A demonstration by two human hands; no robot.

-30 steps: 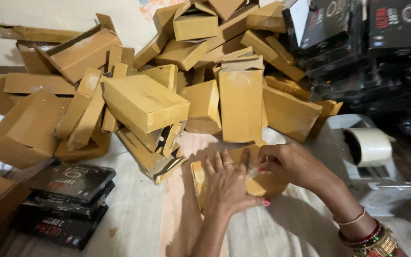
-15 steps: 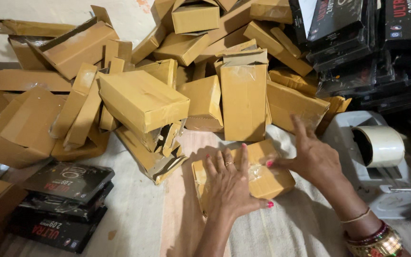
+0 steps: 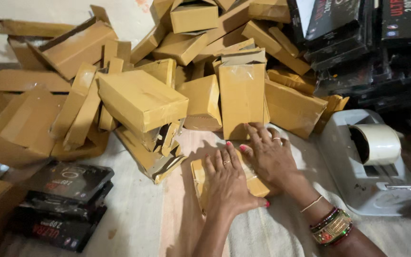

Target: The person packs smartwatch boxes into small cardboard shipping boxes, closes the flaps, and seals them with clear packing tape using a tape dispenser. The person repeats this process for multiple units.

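Observation:
A small brown cardboard box (image 3: 199, 176) lies flat on a pale cloth in front of me. My left hand (image 3: 227, 183) presses on top of it with fingers spread. My right hand (image 3: 272, 154) lies flat on the box's far right part, fingers reaching toward an upright taped box (image 3: 241, 93). Both hands cover most of the small box. Bangles circle my right wrist.
A big heap of brown cardboard boxes (image 3: 139, 97) fills the area beyond. A white tape dispenser (image 3: 365, 164) with a tape roll stands at the right. Black flat packages (image 3: 63, 200) are stacked at the lower left, and more black packages (image 3: 357, 38) at the upper right.
My right hand lifted off the box with fingers spread, then came back down flat on its far right side. The left hand stayed pressed on the box.

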